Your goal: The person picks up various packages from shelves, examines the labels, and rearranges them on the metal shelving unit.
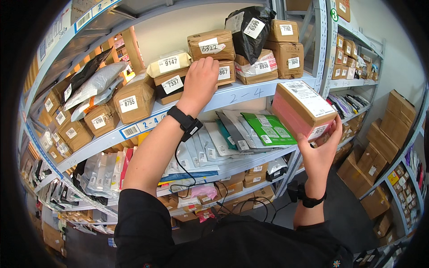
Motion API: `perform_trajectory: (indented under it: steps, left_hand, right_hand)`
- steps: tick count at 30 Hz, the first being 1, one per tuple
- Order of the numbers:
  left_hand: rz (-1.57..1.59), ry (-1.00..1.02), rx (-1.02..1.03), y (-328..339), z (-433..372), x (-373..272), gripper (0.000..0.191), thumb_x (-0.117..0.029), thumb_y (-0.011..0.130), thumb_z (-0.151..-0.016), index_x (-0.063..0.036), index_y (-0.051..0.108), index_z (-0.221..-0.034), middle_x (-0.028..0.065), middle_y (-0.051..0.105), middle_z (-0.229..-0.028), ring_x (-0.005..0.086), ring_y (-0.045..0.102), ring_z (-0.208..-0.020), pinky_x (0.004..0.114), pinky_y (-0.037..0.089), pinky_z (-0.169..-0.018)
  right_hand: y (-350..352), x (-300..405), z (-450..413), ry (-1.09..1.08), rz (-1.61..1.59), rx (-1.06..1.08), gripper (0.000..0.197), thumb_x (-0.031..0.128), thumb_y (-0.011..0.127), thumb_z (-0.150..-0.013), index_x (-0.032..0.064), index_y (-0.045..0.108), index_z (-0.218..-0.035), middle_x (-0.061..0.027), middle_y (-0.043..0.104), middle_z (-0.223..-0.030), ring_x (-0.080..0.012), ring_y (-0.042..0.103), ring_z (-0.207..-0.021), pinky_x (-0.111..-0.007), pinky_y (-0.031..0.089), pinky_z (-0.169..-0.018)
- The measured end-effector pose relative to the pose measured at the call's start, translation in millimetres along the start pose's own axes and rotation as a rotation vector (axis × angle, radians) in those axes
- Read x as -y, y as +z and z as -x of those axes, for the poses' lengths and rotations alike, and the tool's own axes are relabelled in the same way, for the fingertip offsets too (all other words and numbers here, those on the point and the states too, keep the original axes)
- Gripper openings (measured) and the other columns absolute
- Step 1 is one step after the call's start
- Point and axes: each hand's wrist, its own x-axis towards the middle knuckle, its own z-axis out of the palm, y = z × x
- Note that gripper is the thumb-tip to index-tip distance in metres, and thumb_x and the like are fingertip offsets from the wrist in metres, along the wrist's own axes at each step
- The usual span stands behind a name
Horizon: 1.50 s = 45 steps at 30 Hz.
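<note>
My right hand (320,147) holds a cardboard box (295,112) at its lower right end, in front of the shelf's right part. The box has pinkish sides, a large white printed label on top and a smaller one on its end. My left hand (202,78) is raised to the upper shelf with its fingers curled against stacked boxes. Above its knuckles sits a taped brown box (210,43) with handwriting on its label; a lower brown box (226,72) is partly behind the hand. The fingertips are hidden, so any grip there is unclear.
Left of my left hand are a cream parcel (169,62) and a brown box (134,102). A black plastic parcel (251,30) rests on boxes to the right. Flat mailers, including a green one (268,129), fill the shelf below. Cartons (372,164) are piled at right. Cables hang between my arms.
</note>
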Motion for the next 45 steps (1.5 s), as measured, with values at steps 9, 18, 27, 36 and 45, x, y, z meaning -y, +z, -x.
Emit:
perform_trajectory:
  steps: [9, 18, 27, 36, 45]
  left_hand:
    - [-0.001, -0.101, 0.114, 6, 5, -20, 0.074, -0.012, 0.086, -0.067, -0.0010, 0.056, -0.133, 0.0151, 0.059, -0.125, 0.0335, 0.056, -0.118, 0.043, 0.048, -0.099]
    - [0.254, -0.146, -0.044, 7, 31, -81, 0.061, -0.028, 0.077, -0.085, -0.0017, 0.055, -0.135, 0.0176, 0.060, -0.129, 0.0348, 0.058, -0.117, 0.044, 0.048, -0.100]
    - [2.458, -0.910, 0.513, -10, 90, -153, 0.076, -0.062, 0.041, -0.102, -0.0117, 0.026, -0.156, 0.0153, 0.044, -0.149, 0.0312, 0.060, -0.121, 0.055, 0.054, -0.098]
    - [2.403, -1.312, 0.186, -38, 159, -123, 0.053, -0.039, 0.045, -0.106, -0.0078, 0.041, -0.150, 0.0123, 0.051, -0.149, 0.0269, 0.052, -0.136, 0.047, 0.040, -0.114]
    - [2.054, -1.485, -0.233, -60, 262, -129, 0.059, -0.044, 0.045, -0.106, -0.0051, 0.040, -0.150, 0.0124, 0.053, -0.148, 0.0263, 0.054, -0.134, 0.044, 0.043, -0.113]
  right_hand:
    - [-29, -44, -26, 0.002, 0.092, -0.037, 0.109, 0.017, 0.087, -0.068, -0.0033, 0.024, -0.154, -0.0225, 0.039, -0.143, -0.0323, 0.047, -0.131, -0.043, 0.049, -0.103]
    - [-28, -52, -31, 0.087, -0.077, 0.060, 0.111, 0.017, 0.088, -0.070, -0.0034, 0.020, -0.155, -0.0209, 0.042, -0.143, -0.0286, 0.047, -0.131, -0.042, 0.049, -0.104]
    - [-6, -14, 17, -0.216, 0.127, 0.318, 0.109, 0.026, 0.089, -0.065, -0.0084, 0.028, -0.149, -0.0266, 0.043, -0.136, -0.0417, 0.049, -0.124, -0.047, 0.045, -0.104]
    - [31, -9, 34, -0.215, -0.041, 0.694, 0.095, 0.031, 0.088, -0.074, -0.0019, 0.038, -0.148, -0.0213, 0.049, -0.135, -0.0353, 0.051, -0.123, -0.045, 0.045, -0.103]
    - [63, -119, -190, -0.092, -0.277, 0.382, 0.046, 0.028, 0.062, -0.100, -0.0006, 0.056, -0.137, -0.0126, 0.062, -0.131, -0.0195, 0.057, -0.120, -0.033, 0.045, -0.104]
